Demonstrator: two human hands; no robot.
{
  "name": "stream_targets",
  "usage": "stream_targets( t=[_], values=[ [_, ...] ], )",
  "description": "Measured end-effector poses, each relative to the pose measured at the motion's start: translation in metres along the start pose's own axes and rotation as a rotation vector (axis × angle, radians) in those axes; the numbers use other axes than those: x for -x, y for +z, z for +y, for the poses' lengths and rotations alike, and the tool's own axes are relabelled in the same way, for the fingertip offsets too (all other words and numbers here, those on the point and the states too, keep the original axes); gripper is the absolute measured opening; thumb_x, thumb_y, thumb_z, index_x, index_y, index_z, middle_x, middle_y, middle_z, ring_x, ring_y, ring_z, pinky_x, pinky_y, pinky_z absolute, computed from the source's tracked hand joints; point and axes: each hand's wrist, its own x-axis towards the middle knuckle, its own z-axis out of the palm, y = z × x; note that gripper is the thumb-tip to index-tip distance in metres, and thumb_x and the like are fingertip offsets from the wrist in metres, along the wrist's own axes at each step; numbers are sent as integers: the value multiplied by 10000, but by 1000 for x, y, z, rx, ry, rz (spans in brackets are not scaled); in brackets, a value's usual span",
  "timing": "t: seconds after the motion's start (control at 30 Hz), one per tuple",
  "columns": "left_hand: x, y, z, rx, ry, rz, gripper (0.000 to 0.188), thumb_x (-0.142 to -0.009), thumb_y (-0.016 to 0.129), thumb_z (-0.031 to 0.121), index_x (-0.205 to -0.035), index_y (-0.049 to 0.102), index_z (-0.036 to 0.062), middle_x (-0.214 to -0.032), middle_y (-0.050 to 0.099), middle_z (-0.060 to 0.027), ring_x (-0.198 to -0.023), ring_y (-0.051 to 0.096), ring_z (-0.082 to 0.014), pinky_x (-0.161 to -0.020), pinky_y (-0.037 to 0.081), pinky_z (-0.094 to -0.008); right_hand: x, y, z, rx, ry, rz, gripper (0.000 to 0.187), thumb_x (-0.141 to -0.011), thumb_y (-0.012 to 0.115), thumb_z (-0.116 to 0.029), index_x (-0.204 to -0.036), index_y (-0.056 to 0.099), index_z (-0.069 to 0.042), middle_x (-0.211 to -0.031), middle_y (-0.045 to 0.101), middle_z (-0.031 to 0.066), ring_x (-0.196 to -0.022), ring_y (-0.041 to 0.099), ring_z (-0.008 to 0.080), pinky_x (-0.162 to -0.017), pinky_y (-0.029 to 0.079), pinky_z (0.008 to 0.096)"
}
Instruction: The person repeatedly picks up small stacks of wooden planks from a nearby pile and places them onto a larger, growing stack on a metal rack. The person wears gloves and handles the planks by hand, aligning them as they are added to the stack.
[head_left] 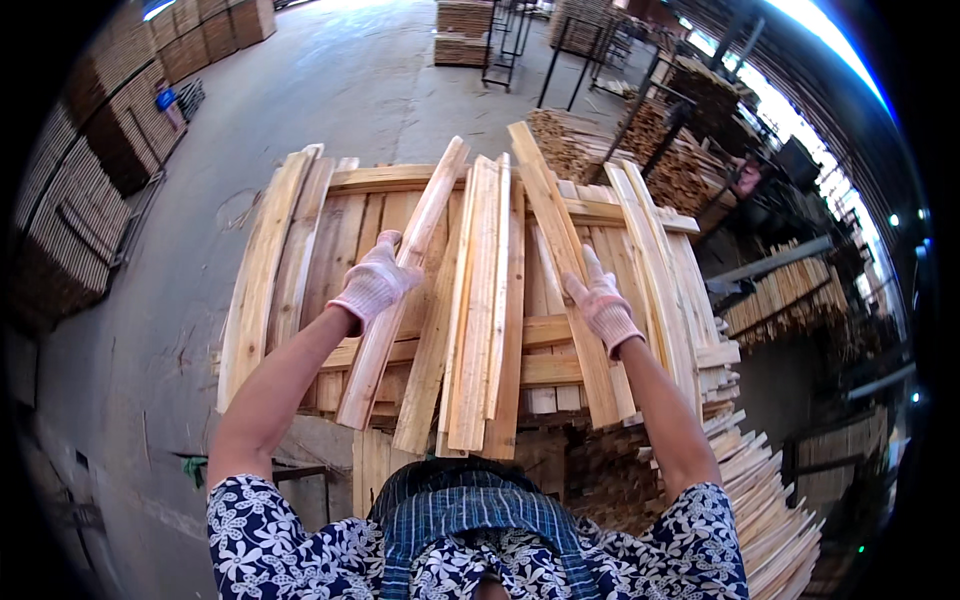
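My left hand (375, 283), in a pale pinkish work glove, grips a wooden plank (388, 335) by its left edge, thumb over the top face. The plank slants, its far end leaning right. My right hand (602, 303), gloved alike, holds another wooden plank (550, 205) by its right edge; this one's far end leans left. Between them lies a bunch of narrow boards (480, 310), side by side and partly overlapping. All rest on a stack of boards with crosspieces (385, 178) beneath. The fingers under both planks are partly hidden.
More boards lie at the stack's left (262, 270) and right (655, 270) edges. A heap of loose sticks (765, 510) stands low at right. Tall timber stacks (70, 220) line the left; metal frames (575, 65) and timber piles (580, 140) stand beyond. A distant person (168, 103) is at far left.
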Motion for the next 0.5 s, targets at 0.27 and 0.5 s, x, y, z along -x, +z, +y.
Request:
stream_targets(
  t=[0.27,0.5],
  values=[
    [74,-115,-35,233,83,216,768,-842,737,108,-1491,329,78,-1273,585,-128,-1063,581,-194,-941,458,-292,12,3,-59,542,-236,-25,681,-857,657,-439,-1456,416,-221,-1307,475,249,-1226,486,397,-952,439,555],
    [86,-168,-125,406,-17,221,796,-837,761,201,-1490,322,85,-1326,542,-156,-1154,555,-218,-1027,429,-332,-29,-4,-12,176,-168,-43,765,-821,666,-112,-1502,346,-255,-1358,416,261,-1161,522,418,-962,494,443]
  ],
)
